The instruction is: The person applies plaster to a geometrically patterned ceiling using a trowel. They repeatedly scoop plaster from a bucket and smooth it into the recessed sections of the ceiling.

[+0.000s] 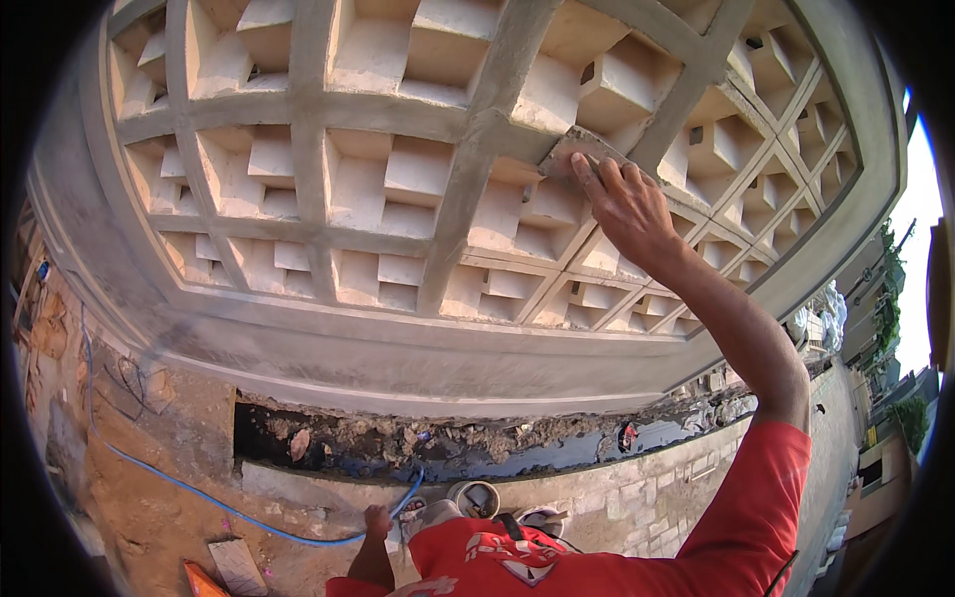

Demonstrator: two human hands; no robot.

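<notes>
While the lower edge is filled by a red shirt (637,572), pale printed lettering and an emblem are shown across its chest, partly lost in creases. The left hand (376,519) is hung low, its fingers apparently curled; whether anything is held in it cannot be told. A blue hose (279,535) is run just past it. The right arm (736,328) is stretched up to a lattice wall (309,149), where a flat grey piece (565,149) is held against a rib by the right hand (627,209), its fingers nearly straight and slightly parted; the thumb is hidden. Around that hand, deep pale recesses (363,174) are left open between the ribs, and the lattice is bordered by a smooth grey frame (497,348). Below, a narrow channel of dark water (517,458) is edged by a kerb (298,485), with a pale bucket (455,497) set near it. Farther right, paving (834,438) is stretched toward buildings (890,468) and greenery (885,298).
</notes>
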